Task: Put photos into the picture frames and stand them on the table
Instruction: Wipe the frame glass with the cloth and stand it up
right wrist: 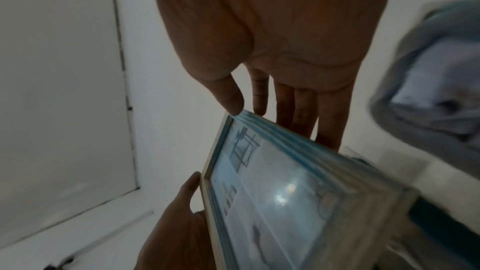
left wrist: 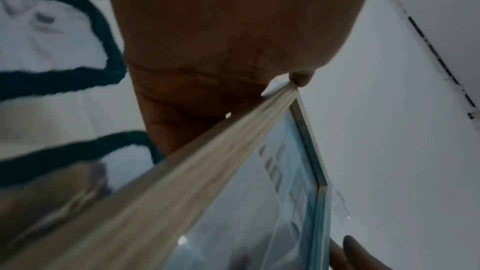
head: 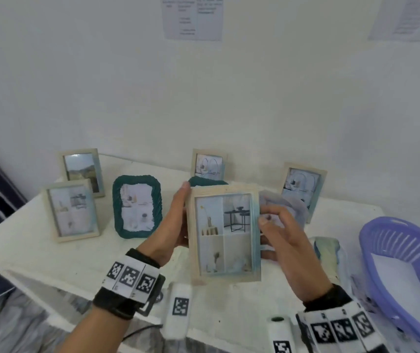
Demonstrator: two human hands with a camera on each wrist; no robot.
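I hold a light wooden picture frame (head: 225,235) upright above the white table (head: 30,250); it has a four-panel interior photo behind its glass. My left hand (head: 177,221) grips its left edge, thumb up at the top corner. My right hand (head: 278,233) pinches the right edge, thumb on the front and fingers behind. In the left wrist view the frame's side (left wrist: 207,182) runs under my left palm (left wrist: 233,28). The right wrist view shows the glass front (right wrist: 285,202), my right hand (right wrist: 272,48) above it and my left hand (right wrist: 171,223) below.
Several filled frames stand on the table: two wooden ones (head: 72,210) (head: 83,171) at left, a teal one (head: 137,206), a wooden one (head: 210,164) at the back, another (head: 303,189) at right. A purple basket (head: 407,263) sits at the right edge. The wall is close behind.
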